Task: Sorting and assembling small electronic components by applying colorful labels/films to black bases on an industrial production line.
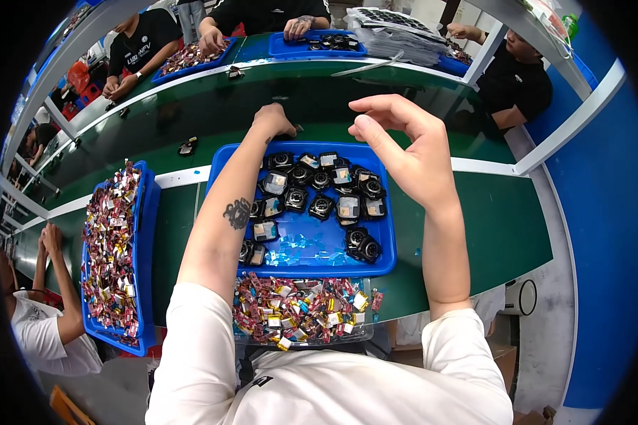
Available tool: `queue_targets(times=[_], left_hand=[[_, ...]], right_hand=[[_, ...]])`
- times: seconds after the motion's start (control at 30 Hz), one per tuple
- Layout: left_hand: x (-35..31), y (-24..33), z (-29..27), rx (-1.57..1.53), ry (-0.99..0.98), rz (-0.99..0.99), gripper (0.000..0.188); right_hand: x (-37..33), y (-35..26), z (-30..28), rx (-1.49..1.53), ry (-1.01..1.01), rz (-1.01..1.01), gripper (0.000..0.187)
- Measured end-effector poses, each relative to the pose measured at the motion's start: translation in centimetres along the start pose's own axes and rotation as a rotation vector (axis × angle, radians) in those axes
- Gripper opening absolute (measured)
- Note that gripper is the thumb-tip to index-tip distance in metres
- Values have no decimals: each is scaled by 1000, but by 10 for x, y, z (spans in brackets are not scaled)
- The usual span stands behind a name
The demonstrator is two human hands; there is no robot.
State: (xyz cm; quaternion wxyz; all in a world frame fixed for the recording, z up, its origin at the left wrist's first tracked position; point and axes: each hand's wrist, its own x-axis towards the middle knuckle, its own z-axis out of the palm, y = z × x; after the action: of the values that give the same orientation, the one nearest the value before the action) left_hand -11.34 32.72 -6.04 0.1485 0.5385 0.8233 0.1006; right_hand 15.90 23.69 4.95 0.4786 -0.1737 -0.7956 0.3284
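Observation:
My left hand (275,119) reaches past the far rim of a blue tray (388,244) onto the dark green belt. Its fingers are closed and partly hidden, and a small pale edge shows at their tips; I cannot make out what it is. My right hand (411,145) hovers above the tray's far right corner, fingers loosely curved and thumb apart, holding nothing. Black watch-like units (321,207) lie in the tray, some with round dials up, others showing pale square sides. Bits of blue film (305,248) cover its near part.
Nearest me, a clear tray (365,333) holds small red circuit boards with batteries (298,308). Another blue tray (147,283) of such boards stands left. One black unit (187,146) lies on the belt (227,106). Co-workers sit opposite and at left; a white frame post (574,124) rises right.

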Motion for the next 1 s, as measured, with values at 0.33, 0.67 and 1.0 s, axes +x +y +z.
queue_targets(times=[0.33, 0.67, 1.0], left_hand=[[7, 30, 34, 38, 119, 316, 51], [-75, 16, -16, -215, 302, 497, 60], [-198, 1, -57, -510, 375, 663, 24]], right_hand=[[-3, -1, 9, -109, -191, -73, 17], [-52, -13, 80, -594, -1056, -288, 25], [-67, 0, 99, -354, -929, -445, 16]])
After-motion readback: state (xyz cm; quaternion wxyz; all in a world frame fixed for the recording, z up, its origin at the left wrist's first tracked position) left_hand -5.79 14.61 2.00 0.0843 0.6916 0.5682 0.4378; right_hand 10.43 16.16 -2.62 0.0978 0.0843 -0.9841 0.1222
